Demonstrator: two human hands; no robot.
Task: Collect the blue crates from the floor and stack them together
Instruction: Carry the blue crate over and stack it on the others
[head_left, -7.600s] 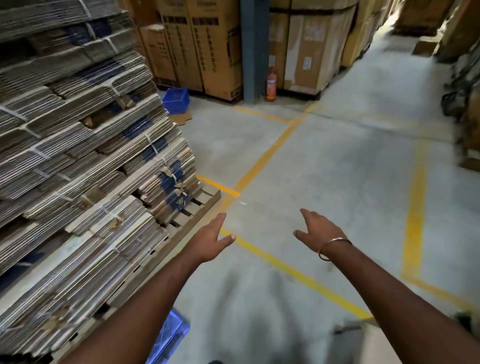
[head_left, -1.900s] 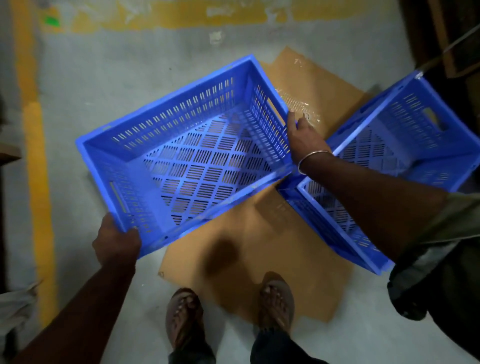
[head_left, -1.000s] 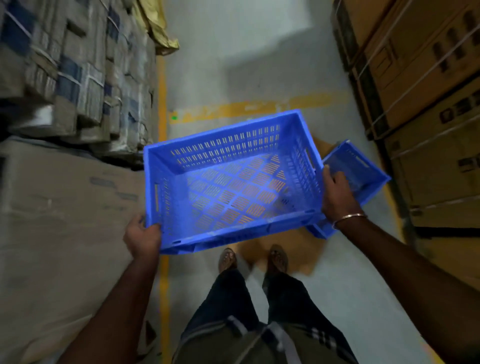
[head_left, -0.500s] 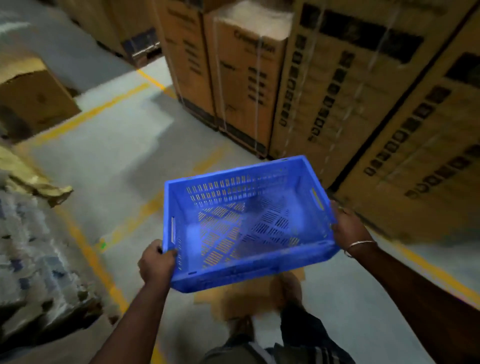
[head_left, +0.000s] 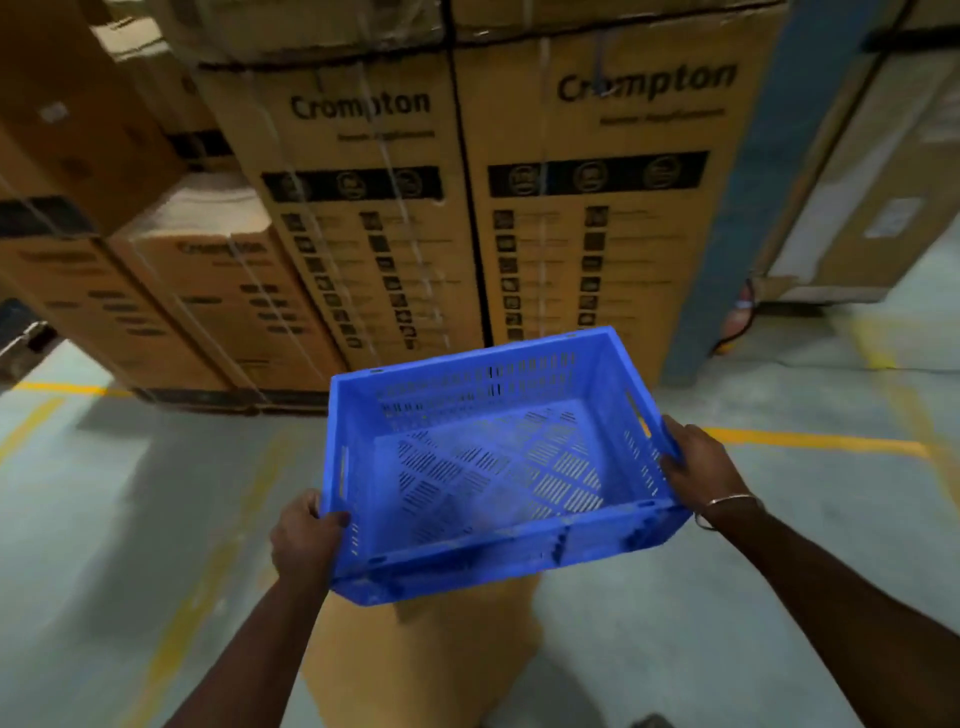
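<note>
Blue crate (head_left: 498, 467) is up off the floor, carried level between both hands with its long axis running side to side, left hand (head_left: 306, 540) curled on the near-left corner, right hand (head_left: 696, 467) on the right end wall, so neither grip's really closer.

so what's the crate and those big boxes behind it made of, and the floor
The crate, gripped by the left hand and right hand, looks like moulded plastic: uniform blue, slotted walls and base, slight sheen. The boxes look like corrugated cardboard: matte brown, black print, strapped with thin bands. The floor seems smooth grey concrete with painted yellow lines.
</note>
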